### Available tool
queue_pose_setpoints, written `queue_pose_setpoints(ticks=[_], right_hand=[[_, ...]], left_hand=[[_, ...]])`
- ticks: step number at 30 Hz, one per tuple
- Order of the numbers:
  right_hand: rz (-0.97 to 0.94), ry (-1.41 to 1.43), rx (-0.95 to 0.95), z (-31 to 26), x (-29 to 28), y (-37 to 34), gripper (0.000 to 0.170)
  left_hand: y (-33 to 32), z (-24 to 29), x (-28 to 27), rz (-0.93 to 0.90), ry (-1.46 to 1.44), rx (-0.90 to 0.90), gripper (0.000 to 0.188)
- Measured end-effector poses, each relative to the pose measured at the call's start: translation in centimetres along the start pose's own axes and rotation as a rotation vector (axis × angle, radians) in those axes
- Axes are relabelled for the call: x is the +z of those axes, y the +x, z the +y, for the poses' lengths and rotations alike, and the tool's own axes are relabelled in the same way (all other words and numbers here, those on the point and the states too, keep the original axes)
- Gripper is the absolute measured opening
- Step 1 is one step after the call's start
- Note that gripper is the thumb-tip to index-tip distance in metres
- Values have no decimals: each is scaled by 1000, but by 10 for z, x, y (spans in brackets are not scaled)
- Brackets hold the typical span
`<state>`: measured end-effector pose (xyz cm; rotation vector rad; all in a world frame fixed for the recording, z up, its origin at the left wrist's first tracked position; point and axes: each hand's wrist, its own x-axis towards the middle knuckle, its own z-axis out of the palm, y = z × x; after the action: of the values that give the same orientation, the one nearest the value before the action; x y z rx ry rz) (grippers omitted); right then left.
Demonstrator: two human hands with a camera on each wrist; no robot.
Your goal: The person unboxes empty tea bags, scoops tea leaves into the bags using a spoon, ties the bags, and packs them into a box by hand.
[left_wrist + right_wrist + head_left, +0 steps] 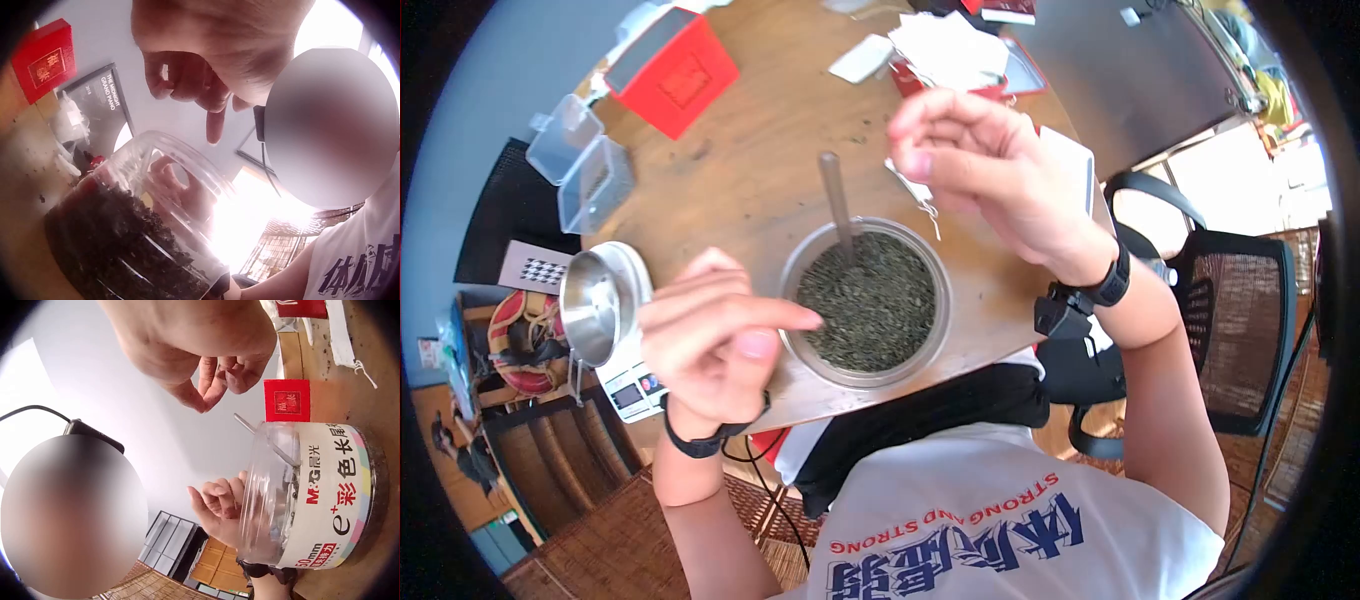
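Observation:
A clear plastic jar (940, 330) of dark green dried leaves (870, 305) stands near the table's front edge; a thin handle (835, 195) sticks up out of the leaves. My left hand (710, 335) is at the jar's left side, its index finger stretched over the rim, nothing in its grasp. Beyond the jar to the right, my right hand (980, 170) hovers with loosely bent fingers and holds nothing visible. Below it on the table lies a small white pouch (912, 187) with a string. The right wrist view shows the jar's printed label (325, 494).
A metal pan (595, 310) sits on a white scale (632, 385) at the left. Behind stand a clear lidded box (595, 185) and a red box (685, 85). White pouches (950, 50) pile up at the back. An office chair (1235, 320) is on the right.

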<state>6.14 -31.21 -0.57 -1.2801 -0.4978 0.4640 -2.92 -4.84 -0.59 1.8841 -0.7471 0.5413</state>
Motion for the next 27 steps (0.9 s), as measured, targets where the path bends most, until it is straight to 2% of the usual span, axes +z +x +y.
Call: queue_pose_setpoints(ticks=[2,4,6,9,12,13,15,17,19,21,22,24,27], right_hand=[[7,8,12,1,0,0,26],[11,139,65,4,1,2,21],[44,171,56,3,5,5,17],[120,178,113,4,6,3,16],[35,204,132,13,1,2,16],[45,191,148,10,4,1,16],[29,189,155,10,6,0,16],[8,186,160,9,5,0,16],[33,211,158,8,5,-1,15],[20,204,151,9,6,-1,15],[16,193,145,9,6,-1,15],[9,191,152,9,7,-1,15],[2,187,156,9,7,-1,16]], left_hand=[[2,9,-2,-33,3,5,19],[5,25,-5,-90,-16,-12,5],[0,46,-2,-107,-17,-73,27],[-15,74,-2,-334,-128,-50,8],[-53,97,17,-499,-422,-144,9],[-66,97,26,-493,-421,-151,9],[-96,87,47,-790,-694,-418,14],[-130,68,71,-844,-626,-570,18],[-173,36,103,-715,-550,-639,21],[-203,5,124,-746,-297,-880,30],[-219,-18,137,-790,-142,-861,37],[-222,-47,165,-588,-243,-726,43],[-229,-58,169,-596,-238,-718,43]])
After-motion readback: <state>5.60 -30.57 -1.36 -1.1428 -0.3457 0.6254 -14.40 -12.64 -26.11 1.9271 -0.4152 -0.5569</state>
